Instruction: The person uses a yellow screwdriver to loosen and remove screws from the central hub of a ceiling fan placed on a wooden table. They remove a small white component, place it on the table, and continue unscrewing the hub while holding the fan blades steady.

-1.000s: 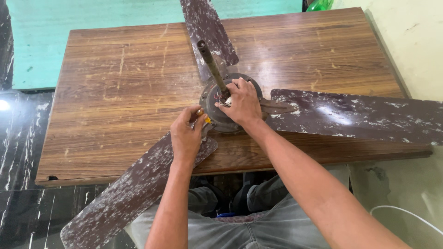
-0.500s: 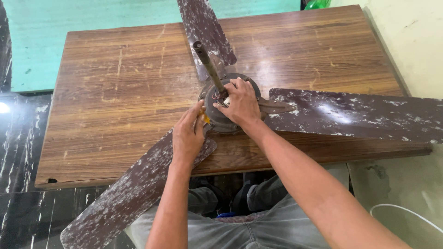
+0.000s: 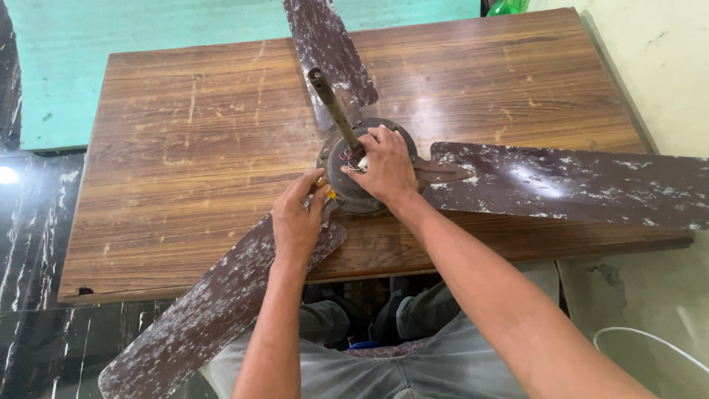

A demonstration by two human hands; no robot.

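A worn brown ceiling fan lies on a wooden table (image 3: 185,148), its round motor hub (image 3: 353,193) near the front edge and a metal rod (image 3: 332,103) sticking up from it. Three speckled blades spread out: one far (image 3: 325,44), one right (image 3: 576,185), one near left (image 3: 199,318). My right hand (image 3: 384,166) rests on top of the hub by the rod's base, fingers among some wires. My left hand (image 3: 295,218) is at the hub's left side, pinching a small yellow-handled tool (image 3: 327,192) against it.
A green wall or floor strip (image 3: 148,29) lies beyond the table. Dark marble floor (image 3: 29,244) is at the left, a pale wall (image 3: 657,59) at the right. A white cable (image 3: 650,340) curves at the lower right. My grey-trousered knees (image 3: 384,362) sit under the table edge.
Both hands stay at the hub. The left hand's fingers have shifted slightly on the small tool; the fan has not moved.
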